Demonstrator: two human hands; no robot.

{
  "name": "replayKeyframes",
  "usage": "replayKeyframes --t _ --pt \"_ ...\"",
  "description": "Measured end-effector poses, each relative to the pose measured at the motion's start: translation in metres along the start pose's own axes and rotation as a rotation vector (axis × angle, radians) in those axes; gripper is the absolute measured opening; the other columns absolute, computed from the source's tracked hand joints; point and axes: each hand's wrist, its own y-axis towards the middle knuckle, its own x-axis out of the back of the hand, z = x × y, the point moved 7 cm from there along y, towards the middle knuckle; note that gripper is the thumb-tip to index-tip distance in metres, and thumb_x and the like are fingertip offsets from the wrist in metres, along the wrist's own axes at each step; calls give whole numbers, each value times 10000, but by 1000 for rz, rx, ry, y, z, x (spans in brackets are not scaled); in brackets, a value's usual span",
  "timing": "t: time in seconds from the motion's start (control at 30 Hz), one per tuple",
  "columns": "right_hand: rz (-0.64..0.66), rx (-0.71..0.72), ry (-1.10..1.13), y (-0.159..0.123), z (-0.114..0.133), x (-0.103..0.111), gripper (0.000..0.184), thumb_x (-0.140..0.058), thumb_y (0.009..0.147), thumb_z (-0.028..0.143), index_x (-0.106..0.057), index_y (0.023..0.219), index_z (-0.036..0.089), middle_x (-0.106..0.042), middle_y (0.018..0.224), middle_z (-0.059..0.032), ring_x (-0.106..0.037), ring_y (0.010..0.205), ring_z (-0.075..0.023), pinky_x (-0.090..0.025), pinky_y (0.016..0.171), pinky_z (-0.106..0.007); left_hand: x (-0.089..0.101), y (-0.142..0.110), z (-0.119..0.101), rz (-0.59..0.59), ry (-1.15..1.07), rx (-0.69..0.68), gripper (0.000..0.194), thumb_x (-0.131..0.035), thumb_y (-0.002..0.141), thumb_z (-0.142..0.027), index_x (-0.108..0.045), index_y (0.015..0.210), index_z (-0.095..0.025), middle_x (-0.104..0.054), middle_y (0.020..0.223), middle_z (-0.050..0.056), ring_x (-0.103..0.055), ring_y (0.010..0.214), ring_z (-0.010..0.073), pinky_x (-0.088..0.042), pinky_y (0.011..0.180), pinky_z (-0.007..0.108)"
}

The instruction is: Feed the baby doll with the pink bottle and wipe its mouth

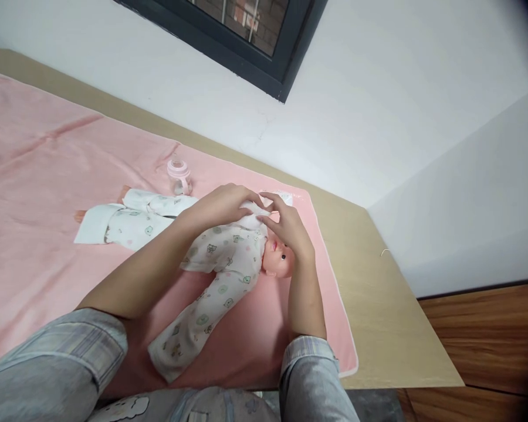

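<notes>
A baby doll [278,259] lies on its back on a pink blanket [229,346], its head to the right and its feet to the left. It wears a white printed top [222,249] and matching trousers [132,225]. One sleeve stretches toward me. Over the doll's neck and upper chest, my left hand [237,204] and my right hand [288,221] pinch a piece of white cloth [253,218] between them. Whether it belongs to the top cannot be made out. My right hand partly covers the doll's face.
A pink-topped baby bottle [179,176] stands on the blanket beyond the doll's legs. Behind my hands lies a small white patterned item [285,198]. The wooden table [378,305] runs along a white wall, under a dark-framed window [264,64].
</notes>
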Motion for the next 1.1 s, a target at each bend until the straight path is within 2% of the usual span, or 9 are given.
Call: replayKeyframes --t 0.1,0.2,0.33,0.43,0.63,0.8,0.87,0.97,1.1 --pt "-60 -65 -99 6 -17 14 433 -704 813 301 -631 1239 307 -597 755 18 -603 831 -209 -456 930 -387 23 -6 19 -63 -35 104 408 -556 823 -180 -725 1187 -252 -751 1069 4 -690 949 218 -494 816 276" --pt "-85 -157 -123 14 -44 36 492 -711 777 308 -598 1253 253 -587 697 31 -561 710 -175 -458 798 -342 50 -17 49 -167 -85 249 389 -567 833 -240 -721 1190 -223 -743 1039 30 -690 943 227 -506 803 284" --pt "-185 -303 -268 22 -84 69 553 -681 760 296 -539 1286 207 -601 736 28 -561 703 -162 -445 752 -330 79 -39 83 -285 -145 362 358 -605 858 -404 -729 1147 -234 -723 1033 46 -682 952 254 -512 805 328" --pt "-175 -413 -282 26 -107 80 539 -652 764 286 -524 1277 184 -557 695 47 -558 704 -152 -465 771 -330 90 -52 101 -341 -202 413 346 -604 867 -425 -731 1125 -234 -720 1000 40 -674 958 253 -494 853 353" --pt "-225 -448 -5 54 -122 82 451 -629 756 238 -535 1194 186 -588 722 28 -618 800 -156 -546 867 -356 99 -69 128 -414 -300 490 303 -589 856 -324 -726 1106 -223 -731 957 23 -673 956 228 -478 861 344" --pt "-228 -289 18 97 -116 77 290 -589 772 226 -632 1056 193 -609 825 4 -607 835 -131 -556 915 -350 101 -76 139 -422 -312 550 310 -632 869 -407 -725 1094 -216 -736 939 38 -659 1012 267 -468 908 392" --pt "-245 -275 33 107 -117 75 219 -572 790 211 -648 994 182 -648 922 -18 -611 889 -125 -543 949 -333 101 -76 141 -415 -328 553 309 -637 875 -426 -723 1075 -207 -737 943 43 -664 1007 271 -465 920 405" --pt "-215 -366 62 109 -129 67 196 -580 790 167 -650 973 179 -678 1015 -32 -633 902 -112 -537 952 -318 100 -77 144 -414 -336 554 275 -618 885 -396 -720 1061 -211 -738 982 41 -673 987 263 -465 919 412" --pt "-86 -504 73 92 -149 53 209 -623 762 133 -679 960 164 -701 941 -51 -673 773 -123 -566 820 -309 99 -77 149 -412 -345 553 276 -613 885 -386 -719 1068 -209 -736 1005 40 -674 974 260 -466 908 410"
